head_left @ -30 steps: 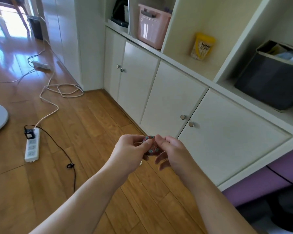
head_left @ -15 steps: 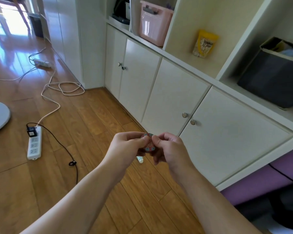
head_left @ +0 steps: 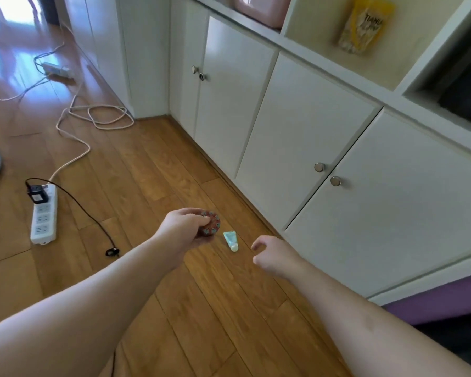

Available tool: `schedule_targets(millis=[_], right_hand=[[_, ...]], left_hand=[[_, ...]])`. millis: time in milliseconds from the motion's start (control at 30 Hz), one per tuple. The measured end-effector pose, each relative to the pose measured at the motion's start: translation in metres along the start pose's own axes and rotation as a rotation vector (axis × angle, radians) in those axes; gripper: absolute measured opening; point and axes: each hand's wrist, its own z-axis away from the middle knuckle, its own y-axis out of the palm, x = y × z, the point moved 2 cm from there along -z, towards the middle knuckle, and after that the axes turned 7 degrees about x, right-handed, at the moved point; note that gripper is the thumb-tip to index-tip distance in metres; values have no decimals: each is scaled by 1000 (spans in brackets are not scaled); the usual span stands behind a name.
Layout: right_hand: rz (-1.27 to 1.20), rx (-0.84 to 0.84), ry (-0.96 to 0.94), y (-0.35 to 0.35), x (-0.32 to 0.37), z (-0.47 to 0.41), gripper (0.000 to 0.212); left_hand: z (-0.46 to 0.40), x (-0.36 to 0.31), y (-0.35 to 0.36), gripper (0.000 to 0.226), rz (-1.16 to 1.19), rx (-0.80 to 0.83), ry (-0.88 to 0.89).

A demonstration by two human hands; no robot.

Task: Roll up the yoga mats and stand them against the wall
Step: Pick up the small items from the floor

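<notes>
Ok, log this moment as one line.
left hand: holds small round red patterned tin | right hand: empty, fingers loosely curled | small pale green tube: on wooden floor between hands | purple yoga mat: untouched

small tube (head_left: 231, 240) on wood floor (head_left: 152, 170) | power strip (head_left: 43, 215) | white cupboards (head_left: 305, 137) | yellow pouch (head_left: 363, 24), blurred

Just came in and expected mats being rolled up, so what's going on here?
No mat is being handled right now. The person's left hand holds a small round patterned tin above the wooden floor. The right hand is empty, fingers loosely curled, near a small pale tube lying on the floor by the white cabinets. A purple mat shows at the right edge, under the cabinet.
</notes>
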Motion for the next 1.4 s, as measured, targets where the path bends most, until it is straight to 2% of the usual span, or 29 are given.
schedule_targets(millis=[167,233,400,500,567,667,733,800,867,1033,1133,1200,1300,1400], right_hand=[[145,51,-35,45,-8,-110,62],[175,49,-20,63,-13,-161,67],[225,-12,54,112,-45,-261,64],[380,-137,24,137,-57,-273,50],[439,-135,16,144,-58,-267,49],[229,-44,61,135,-49,-250,53],[-2,-25,71,109,-36,-236,55],[-156,-17,15,65,-15,-219,53],[-249,-19,-86,8,11,-195,43],[-348,-145,-284,-151,72,-109,24],[-459,-295,-404,-244,98,-59,13],[-515,-477,-443,-302,111,-29,16],[-546,-761,-450,-366,118,-8,10],[-532,-924,-453,-399,126,-12,17]], left_hand=[[-86,16,-4,24,77,18,-25],[-116,27,-5,24,124,39,-15],[-172,66,-6,27,185,89,-27],[-192,72,-11,34,155,108,-30],[-199,64,-13,42,105,121,-17],[-200,40,-12,51,-43,124,20],[-194,13,-4,55,-163,130,66],[-184,-24,12,49,-238,139,143],[-168,-67,33,39,-301,129,218],[-130,-183,97,40,-382,144,402],[-112,-255,149,38,-381,156,531],[-100,-295,185,38,-298,185,606],[-94,-336,225,32,-334,195,694],[-99,-355,254,57,-407,170,756]])
